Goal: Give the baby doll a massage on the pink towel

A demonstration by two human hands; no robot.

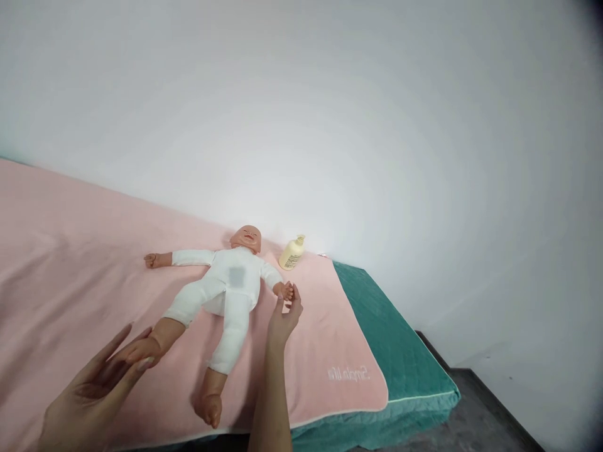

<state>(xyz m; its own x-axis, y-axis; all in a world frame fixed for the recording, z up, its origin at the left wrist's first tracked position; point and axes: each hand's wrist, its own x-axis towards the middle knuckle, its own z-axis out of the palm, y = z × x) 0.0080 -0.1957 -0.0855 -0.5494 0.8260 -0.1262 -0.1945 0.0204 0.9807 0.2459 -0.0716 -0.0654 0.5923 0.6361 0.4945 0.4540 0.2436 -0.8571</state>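
I see a baby doll (230,279) lying face up on a pink blanket (70,251) spread over a bed. It has a bald, peach-coloured plastic head and wears a white one-piece suit, with bare hands and feet. Its head points to the wall. Its legs are spread apart and point toward me, and both arms stretch out sideways. My left hand (94,389), held flat, touches the foot on my left. My right hand (285,320) meets the doll's hand on my right; I cannot tell whether it grips.

Blurred patch (237,277) on doll (220,292).
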